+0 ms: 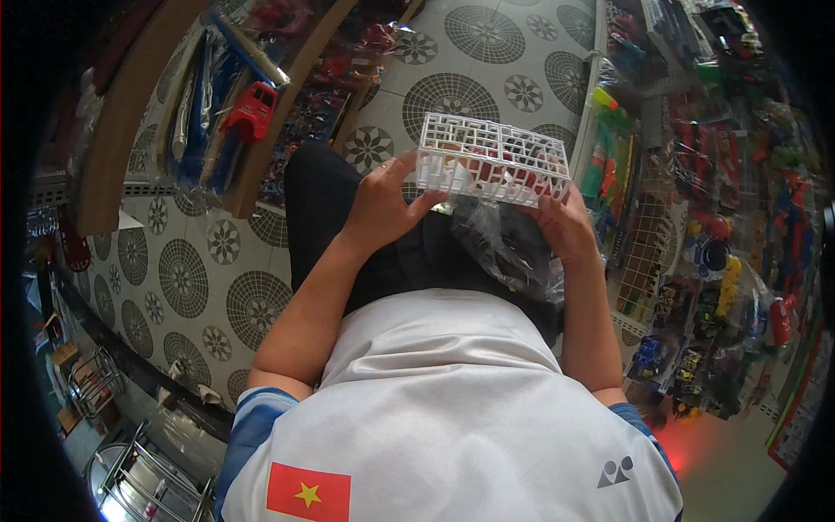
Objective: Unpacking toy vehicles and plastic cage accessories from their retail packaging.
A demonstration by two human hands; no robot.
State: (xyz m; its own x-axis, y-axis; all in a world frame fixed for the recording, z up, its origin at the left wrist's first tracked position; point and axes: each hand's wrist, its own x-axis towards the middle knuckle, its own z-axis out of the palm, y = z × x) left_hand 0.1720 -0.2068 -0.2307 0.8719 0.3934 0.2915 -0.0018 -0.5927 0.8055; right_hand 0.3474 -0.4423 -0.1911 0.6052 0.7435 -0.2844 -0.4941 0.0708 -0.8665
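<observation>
Between my two hands I hold up a white plastic lattice basket point(492, 160) above my lap. Red and white pieces show through its openings, too small and covered to name. My left hand point(388, 202) grips the basket's left end, thumb along the lower edge. At the right end, my right hand point(566, 218) holds the lower corner, with its fingers partly hidden behind the lattice. A crumpled clear plastic bag point(505, 245) hangs below the basket, over my dark trousers and close to the right wrist. Whether the right fingers also pinch the bag cannot be told.
Packaged toys point(711, 261) hang on a wire rack at the right. To the left, a red toy truck cab point(253, 109) sits by wooden shelf boards point(287, 98). Patterned floor tiles point(450, 39) run ahead. Metal-framed stools point(147, 476) stand at the lower left.
</observation>
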